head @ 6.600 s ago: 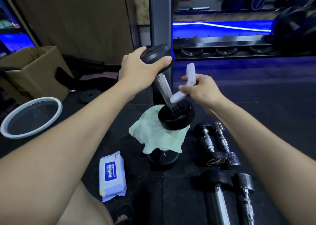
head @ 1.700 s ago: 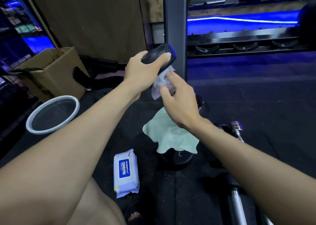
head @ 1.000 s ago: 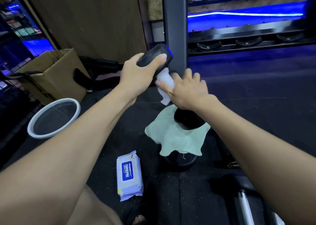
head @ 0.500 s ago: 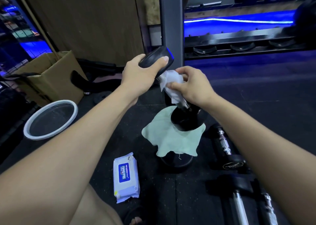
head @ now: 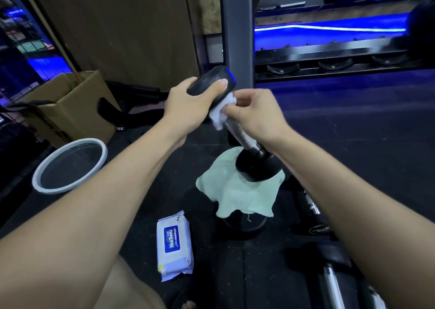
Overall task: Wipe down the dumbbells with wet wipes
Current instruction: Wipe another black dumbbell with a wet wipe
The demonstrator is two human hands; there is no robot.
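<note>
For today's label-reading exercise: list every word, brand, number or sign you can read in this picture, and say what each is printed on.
"HuiBeiLi", as best it reads, on the blue label of the wet wipes pack.
Smaller script under it: too small to read.
Oval print on the end of a dumbbell on the floor: too blurred to read.

Round rubber dumbbell head (head: 213,83): black, blue sheen; knurled metal handle (head: 240,135): silver. Crumpled wet wipe (head: 220,112): white. Draped cloth (head: 237,195): pale green. Rectangular wipes pack (head: 174,245): white, blue label. Cardboard box (head: 70,106): brown. Round basin (head: 68,165): white rim.
</note>
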